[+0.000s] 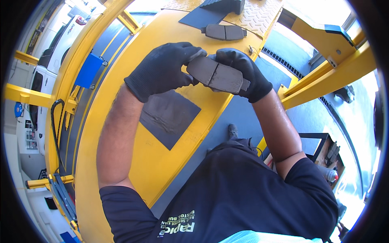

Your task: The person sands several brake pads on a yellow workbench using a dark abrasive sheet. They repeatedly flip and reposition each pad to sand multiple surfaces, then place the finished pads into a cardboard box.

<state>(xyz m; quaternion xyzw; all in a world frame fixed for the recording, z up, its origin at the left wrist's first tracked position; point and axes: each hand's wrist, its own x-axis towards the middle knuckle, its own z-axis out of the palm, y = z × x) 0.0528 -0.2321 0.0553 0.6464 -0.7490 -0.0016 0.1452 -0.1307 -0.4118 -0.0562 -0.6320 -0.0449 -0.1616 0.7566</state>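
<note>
Between my two black-gloved hands is a grey brake pad (221, 77), its grooved friction face turned up toward me. My left hand (166, 69) pinches the pad's left end between thumb and fingers. Around its right end and far edge, my right hand (243, 71) is closed, with some fingers hidden behind the pad. Just beyond my hands, a second brake pad (225, 32) lies on the yellow platform (162, 170). Below my left wrist, a dark flat mat (170, 117) rests on that same platform.
At the platform's far end are a black wedge-shaped block (223, 6) and a diamond-plate ramp (255, 18). Yellow lift beams (332, 77) rise on the right. A box (320, 146) with a spray can (327, 173) stands near my right elbow. White vehicles (52, 60) are at far left.
</note>
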